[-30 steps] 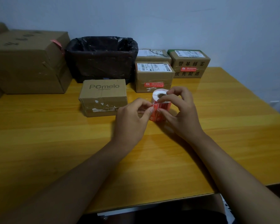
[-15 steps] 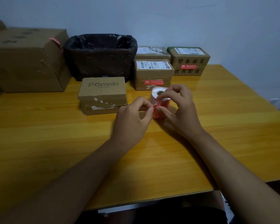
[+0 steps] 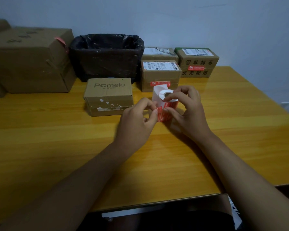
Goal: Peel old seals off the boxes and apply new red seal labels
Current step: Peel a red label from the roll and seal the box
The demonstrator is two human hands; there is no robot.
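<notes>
Boxes lined the back of the yellow counter (image 3: 57,130), the Pomelo box (image 3: 108,96) nearest with torn seal scraps on its front. Just right of it stood the label roll (image 3: 165,105). Right hand (image 3: 187,112) curled around it, steadying it. Left hand (image 3: 137,120) pinched a red label's (image 3: 159,114) lifted corner. Looked thin, floppy and sticky, so I'd grab just the edge.
</notes>
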